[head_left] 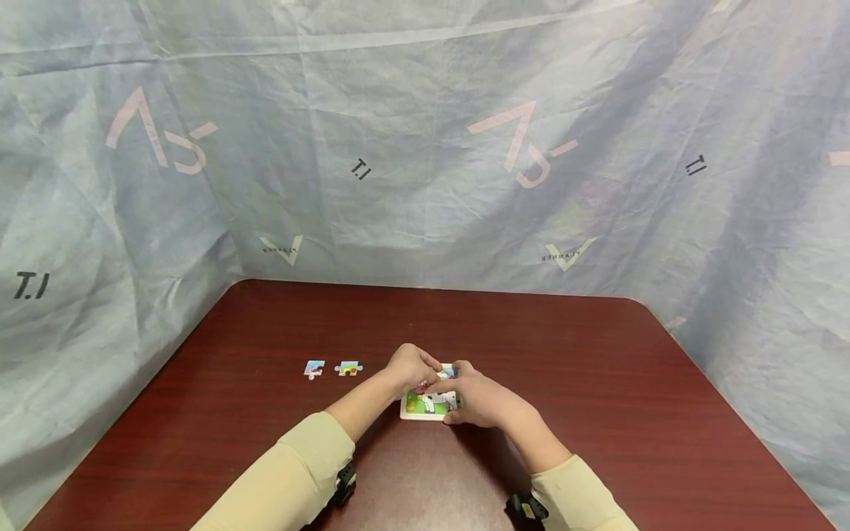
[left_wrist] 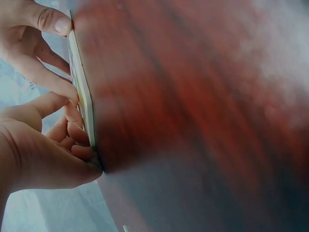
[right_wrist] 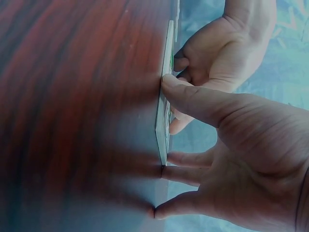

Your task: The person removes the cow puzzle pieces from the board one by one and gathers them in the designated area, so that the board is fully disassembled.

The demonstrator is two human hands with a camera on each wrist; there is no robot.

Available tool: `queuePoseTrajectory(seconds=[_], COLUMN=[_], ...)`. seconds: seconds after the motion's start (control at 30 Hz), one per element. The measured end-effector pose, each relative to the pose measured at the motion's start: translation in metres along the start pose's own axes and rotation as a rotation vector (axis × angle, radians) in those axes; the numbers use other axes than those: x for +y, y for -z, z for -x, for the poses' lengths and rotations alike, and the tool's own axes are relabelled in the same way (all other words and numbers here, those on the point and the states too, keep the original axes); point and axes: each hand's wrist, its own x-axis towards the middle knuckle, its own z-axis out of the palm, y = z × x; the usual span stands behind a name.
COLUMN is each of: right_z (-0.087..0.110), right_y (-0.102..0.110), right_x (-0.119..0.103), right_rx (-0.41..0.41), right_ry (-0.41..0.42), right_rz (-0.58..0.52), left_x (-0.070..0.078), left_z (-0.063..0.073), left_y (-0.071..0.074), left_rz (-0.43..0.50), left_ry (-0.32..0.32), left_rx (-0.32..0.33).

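A small jigsaw board (head_left: 425,417) with a pale rim and a farm-animal picture lies on the table. My right hand (head_left: 488,398) grips it from the right, thumb at the near edge and fingers round the far side. Its index finger reaches over the picture. From the left, my left hand (head_left: 408,367) comes down onto the board with bent fingers, the thumb close to the right index fingertip. In the left wrist view the left fingers (left_wrist: 75,130) sit along the board's pale edge (left_wrist: 86,99). I cannot tell whether they pinch a piece, since the fingertips cover that spot.
Two loose jigsaw pieces lie left of the board: a blue one (head_left: 314,369) and a green-and-yellow one (head_left: 348,368). The dark red wooden table (head_left: 571,346) has rounded far corners. A printed grey cloth (head_left: 412,206) hangs behind it and along both sides.
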Motion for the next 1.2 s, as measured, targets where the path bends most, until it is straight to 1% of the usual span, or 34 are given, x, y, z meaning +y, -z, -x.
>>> queuePoseTrajectory(seconds=[0.17, 0.57, 0.67, 0.87, 1.03, 1.2], right_z=[0.001, -0.001, -0.001, 0.000, 0.000, -0.001], right_y=[0.000, -0.003, -0.003, -0.003, -0.003, -0.003], right_x=[0.000, 0.002, 0.003, 0.002, 0.002, 0.003], right_rx=[0.003, 0.004, 0.004, -0.014, -0.001, 0.031], right_ry=[0.005, 0.006, 0.016, 0.001, 0.012, 0.042], right_rz=[-0.001, 0.012, 0.022, 0.016, 0.012, 0.019], left_x=[0.002, 0.000, -0.001, -0.003, -0.002, 0.003], left_z=[0.002, 0.002, 0.003, 0.008, 0.011, 0.012], left_y=[-0.001, -0.002, -0.001, 0.000, -0.002, -0.006], left_rz=[0.035, 0.047, 0.064, 0.086, 0.048, -0.060], left_ry=[0.003, 0.007, 0.006, -0.017, -0.059, -0.064], left_rx=[0.008, 0.022, 0.016, 0.001, 0.030, 0.076])
